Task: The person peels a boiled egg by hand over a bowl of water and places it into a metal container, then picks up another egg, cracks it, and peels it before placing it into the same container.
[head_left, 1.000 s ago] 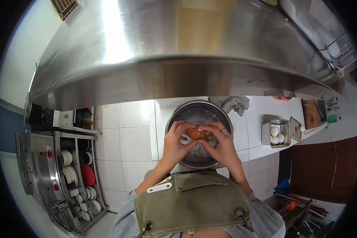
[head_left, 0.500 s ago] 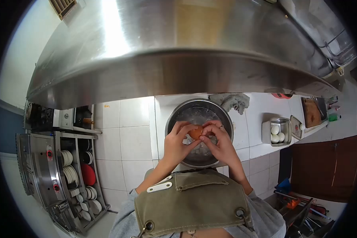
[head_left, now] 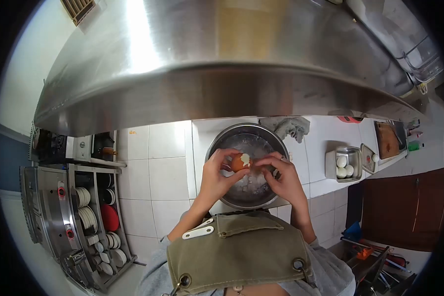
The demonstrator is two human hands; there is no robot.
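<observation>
Over a steel pot (head_left: pixel 281 143) of water, my left hand (head_left: pixel 217 172) is closed around a brown egg (head_left: pixel 239 163). A pale patch without shell shows on the egg's upper right side. Close by on the right is my right hand (head_left: pixel 283 180), its thumb and fingers apart and bent toward the egg. Whether its fingertips touch the egg is hard to see, and no held thing shows in it. Whitish bits and cloudy water lie below the hands in the pot.
A steel container (head_left: pixel 333 170) holds several white peeled eggs, with another white egg (head_left: pixel 376 158) beside it. A grey cloth (head_left: pixel 293 127) lies behind the pot. Farther right is a cutting board (head_left: pixel 387 139). A metal hood (head_left: pixel 232 89) hangs ahead; a plate rack (head_left: pixel 96 217) stands left.
My right hand has drawn away from the egg to the right and its fingers have spread. The egg has turned in my left hand, and a pale bare patch now shows.
</observation>
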